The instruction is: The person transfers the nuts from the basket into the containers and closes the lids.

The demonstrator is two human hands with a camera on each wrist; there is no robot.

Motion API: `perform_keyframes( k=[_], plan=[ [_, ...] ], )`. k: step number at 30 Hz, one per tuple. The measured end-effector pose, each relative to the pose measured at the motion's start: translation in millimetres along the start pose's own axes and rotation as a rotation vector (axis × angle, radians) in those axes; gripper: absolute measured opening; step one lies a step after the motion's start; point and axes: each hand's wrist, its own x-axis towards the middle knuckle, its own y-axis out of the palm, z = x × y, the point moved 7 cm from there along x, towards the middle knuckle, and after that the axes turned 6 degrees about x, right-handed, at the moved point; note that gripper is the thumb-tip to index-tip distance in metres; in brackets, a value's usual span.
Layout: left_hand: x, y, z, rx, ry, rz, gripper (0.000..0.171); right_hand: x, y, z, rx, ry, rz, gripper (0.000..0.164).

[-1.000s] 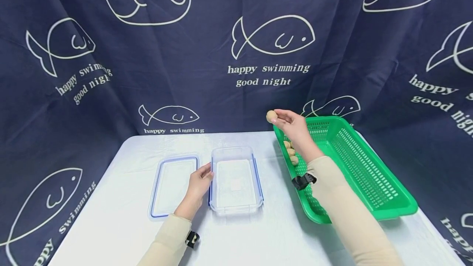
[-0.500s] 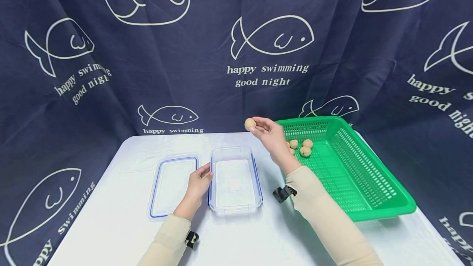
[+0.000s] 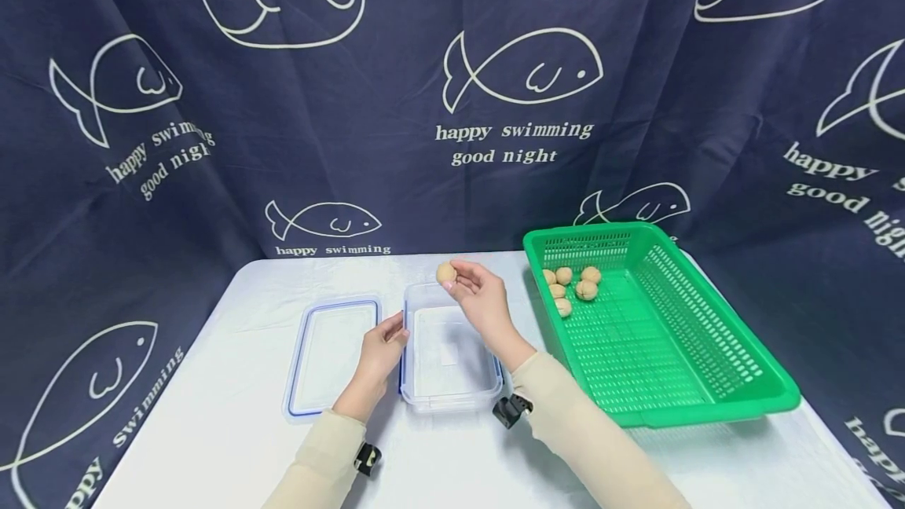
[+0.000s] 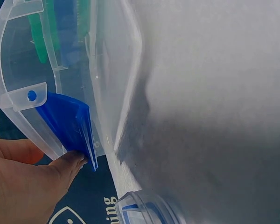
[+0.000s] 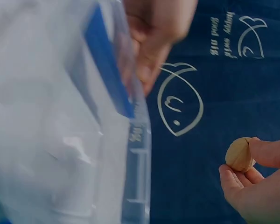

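Observation:
My right hand [image 3: 484, 301] pinches a walnut [image 3: 446, 273] between thumb and fingertips, over the far end of a clear plastic food container [image 3: 452, 399]. In the right wrist view the walnut [image 5: 239, 155] shows its seam, and the container's blue side latch [image 5: 109, 60] is near. With my left hand [image 3: 382, 350] I hold the container's left wall. The left wrist view has the thumb and a finger on either side of that wall, at a blue latch [image 4: 67, 116]. Several more walnuts [image 3: 586, 290] lie at the left side of a green basket [image 3: 707, 415].
A clear lid [image 3: 332, 360] with a blue seal lies flat on the white-covered table [image 3: 226, 383], left of the container. The green basket stands to the right. Behind the table hangs a dark blue fish-print curtain [image 3: 396, 140].
My right hand has carried the walnut leftward and down, from above the basket's edge to over the container. The left hand stays at the container's left side.

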Motion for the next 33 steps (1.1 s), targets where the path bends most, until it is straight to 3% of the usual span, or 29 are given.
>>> perform_keyframes(
  k=[14, 33],
  plan=[
    [0.9, 0.1, 2.2, -0.004, 0.002, -0.01, 0.041, -23, 23, -42, -0.044, 0.018, 0.096, 0.033],
    [1.7, 0.6, 4.3, -0.008, 0.029, -0.023, 0.04, -22, 34, -79, -0.165, 0.086, 0.109, 0.03]
  ],
)
